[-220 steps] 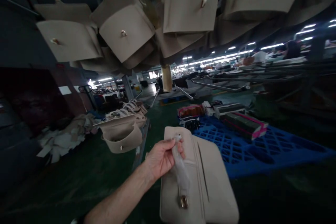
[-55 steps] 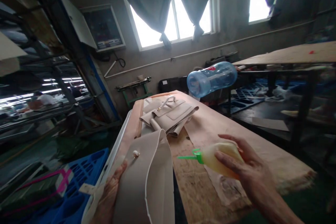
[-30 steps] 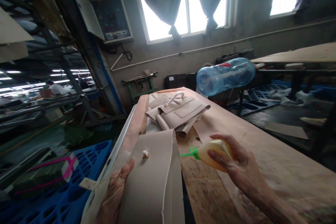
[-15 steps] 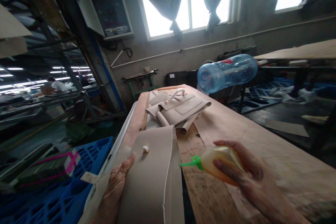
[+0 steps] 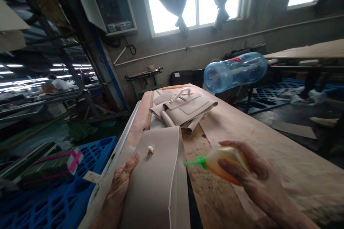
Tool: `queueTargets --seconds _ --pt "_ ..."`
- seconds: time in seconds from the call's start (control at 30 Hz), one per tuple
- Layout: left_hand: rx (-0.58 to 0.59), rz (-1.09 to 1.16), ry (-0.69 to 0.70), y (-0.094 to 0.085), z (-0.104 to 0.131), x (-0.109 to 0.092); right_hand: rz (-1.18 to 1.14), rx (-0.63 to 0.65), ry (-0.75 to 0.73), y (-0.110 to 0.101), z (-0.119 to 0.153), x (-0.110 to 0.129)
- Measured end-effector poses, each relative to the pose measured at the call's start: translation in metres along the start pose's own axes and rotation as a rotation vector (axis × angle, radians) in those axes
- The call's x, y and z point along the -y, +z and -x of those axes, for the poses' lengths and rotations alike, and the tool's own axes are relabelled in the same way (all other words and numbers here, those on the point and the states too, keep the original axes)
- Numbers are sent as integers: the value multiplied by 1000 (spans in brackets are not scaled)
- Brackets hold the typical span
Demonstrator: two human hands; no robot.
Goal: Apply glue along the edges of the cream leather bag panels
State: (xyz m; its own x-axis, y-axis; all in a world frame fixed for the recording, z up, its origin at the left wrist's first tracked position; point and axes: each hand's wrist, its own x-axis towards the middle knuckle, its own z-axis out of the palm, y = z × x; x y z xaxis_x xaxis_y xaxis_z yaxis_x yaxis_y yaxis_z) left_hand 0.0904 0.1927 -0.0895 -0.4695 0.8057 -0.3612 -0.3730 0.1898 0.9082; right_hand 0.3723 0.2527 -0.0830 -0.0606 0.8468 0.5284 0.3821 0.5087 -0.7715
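Note:
My left hand (image 5: 122,182) grips the left edge of a beige leather bag piece (image 5: 153,186), its thumb on the surface and the other fingers hidden. A small metal fitting (image 5: 151,149) with white wrapping sits near the far end of that piece. My right hand (image 5: 252,171) is closed around a squeeze bottle (image 5: 228,162) of amber liquid. Its thin green nozzle (image 5: 196,162) points left and ends close to the piece's raw right edge; whether they touch I cannot tell. Farther along lies a beige handbag (image 5: 188,109) with a wrapped handle.
Both beige items rest on a long worktable (image 5: 242,132) with a wooden strip (image 5: 215,186) down its middle. A large blue water bottle (image 5: 236,71) lies on its side beyond the table's right edge. Blue pallets (image 5: 61,204) stand at lower left, one with a strapped stack (image 5: 53,168).
The whole view has shifted slightly upward. Both hands keep their holds, and the nozzle stays close to the edge of the bag piece.

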Motion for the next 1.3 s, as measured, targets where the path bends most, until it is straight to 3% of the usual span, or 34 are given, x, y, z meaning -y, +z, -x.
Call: queueTargets --seconds 0.2,0.33,0.47,0.6,0.77,0.9,1.07,1.3 --pt "52 29 18 0 1 2 20 -9 -39 -6 11 6" --pt "-27 -84 30 0 5 0 15 -25 -21 -11 19 7" --pt "-51 -61 77 5 11 -4 -57 23 113 -13 31 13" --pt "-42 -49 62 8 15 -7 -133 -49 274 -16 48 17" --pt "-59 -43 60 7 14 -6 -43 -15 183 -21 57 13" --pt "7 -20 40 6 12 -4 -48 -45 206 -17 42 15" --pt "-38 -73 29 9 15 -6 93 -104 188 -12 28 15" --pt "-93 -102 95 5 13 -3 170 -141 197 -9 50 12"
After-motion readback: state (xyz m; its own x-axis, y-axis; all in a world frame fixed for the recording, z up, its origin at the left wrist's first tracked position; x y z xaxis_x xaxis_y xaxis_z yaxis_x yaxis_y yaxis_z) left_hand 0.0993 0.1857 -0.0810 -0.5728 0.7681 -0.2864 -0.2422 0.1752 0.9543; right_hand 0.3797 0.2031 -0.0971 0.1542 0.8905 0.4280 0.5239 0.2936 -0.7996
